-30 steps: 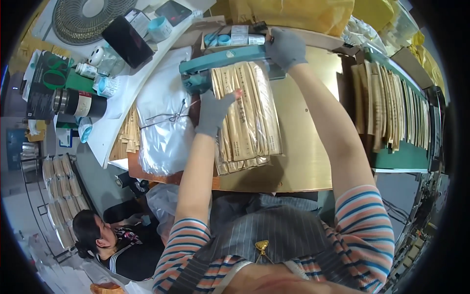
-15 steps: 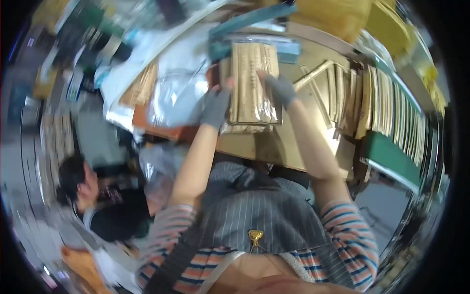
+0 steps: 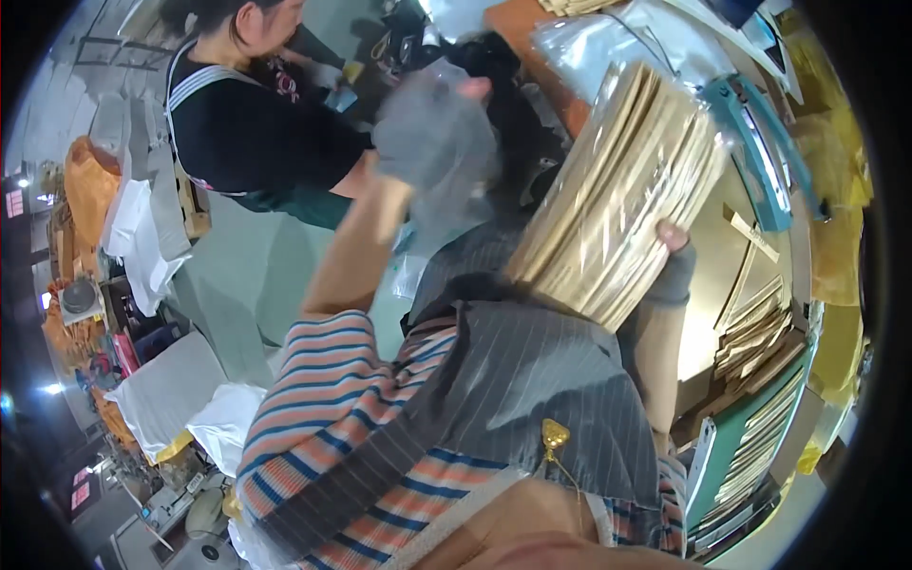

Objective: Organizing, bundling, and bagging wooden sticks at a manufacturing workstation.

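Note:
A thick bundle of flat tan strips in clear plastic (image 3: 627, 190) is tilted close against my apron. My right hand (image 3: 675, 261), in a grey fingerless glove, grips its right side, the thumb showing on top and the other fingers hidden. My left hand (image 3: 446, 123) is stretched out to the left, away from the bundle. Grey translucent plastic (image 3: 442, 176) shows around that hand. Motion smears the fingers, so whether they hold the plastic is unclear.
Beyond the bundle is a teal bar-shaped tool with a lever (image 3: 760, 157), with clear bags (image 3: 622, 43) near it. Loose tan strips (image 3: 760, 328) and a green tray of strips (image 3: 698, 461) stand on the right. A co-worker (image 3: 256, 123) is close to my left arm.
The view has swung left. The bundle has come off the table toward my body, now in my right hand alone. My left hand has let go of it and moved left to the plastic.

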`<state>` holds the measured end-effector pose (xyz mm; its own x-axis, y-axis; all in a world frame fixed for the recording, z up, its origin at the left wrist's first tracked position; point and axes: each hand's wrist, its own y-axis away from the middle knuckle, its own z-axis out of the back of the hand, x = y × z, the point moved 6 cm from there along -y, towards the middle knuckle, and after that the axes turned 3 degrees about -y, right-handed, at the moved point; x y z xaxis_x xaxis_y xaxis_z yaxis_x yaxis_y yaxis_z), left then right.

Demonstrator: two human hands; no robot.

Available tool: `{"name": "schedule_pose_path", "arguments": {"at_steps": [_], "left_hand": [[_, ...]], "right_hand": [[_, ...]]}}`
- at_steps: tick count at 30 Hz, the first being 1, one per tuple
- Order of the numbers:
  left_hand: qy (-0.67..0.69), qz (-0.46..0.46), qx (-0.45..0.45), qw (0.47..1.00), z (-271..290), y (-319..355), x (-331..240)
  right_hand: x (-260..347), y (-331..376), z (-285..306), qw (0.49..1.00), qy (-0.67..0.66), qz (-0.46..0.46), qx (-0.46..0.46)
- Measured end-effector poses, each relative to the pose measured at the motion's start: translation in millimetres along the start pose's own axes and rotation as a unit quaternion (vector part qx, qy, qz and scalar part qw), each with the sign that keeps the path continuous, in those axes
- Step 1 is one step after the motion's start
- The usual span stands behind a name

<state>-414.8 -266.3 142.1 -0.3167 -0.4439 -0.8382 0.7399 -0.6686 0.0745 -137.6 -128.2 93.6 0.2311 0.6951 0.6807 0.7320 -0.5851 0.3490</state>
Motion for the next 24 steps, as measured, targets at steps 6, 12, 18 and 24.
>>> {"name": "schedule_pose_path", "arguments": {"at_steps": [6,12,18,24], "left_hand": [[-0.159,0.259,0.125,0.944,5.0,72.4,166.9],[-0.081,0.055,-0.160,0.982,-6.9,76.3,197.7],[0.250,0.191,-0.351,0.882,87.7,89.7,273.1],[0.518,0.172,-0.312,0.778,51.6,45.7,200.9]], "right_hand": [[29.5,-71.0,-147.1,0.945,0.280,0.057,0.161],[-90.0,-147.1,-247.3,0.726,0.563,0.315,0.241],[-150.9,-174.3,-166.0,0.646,0.672,0.226,0.282],[-122.8,-126.7,-160.3,0.726,0.591,0.293,0.195]]}}
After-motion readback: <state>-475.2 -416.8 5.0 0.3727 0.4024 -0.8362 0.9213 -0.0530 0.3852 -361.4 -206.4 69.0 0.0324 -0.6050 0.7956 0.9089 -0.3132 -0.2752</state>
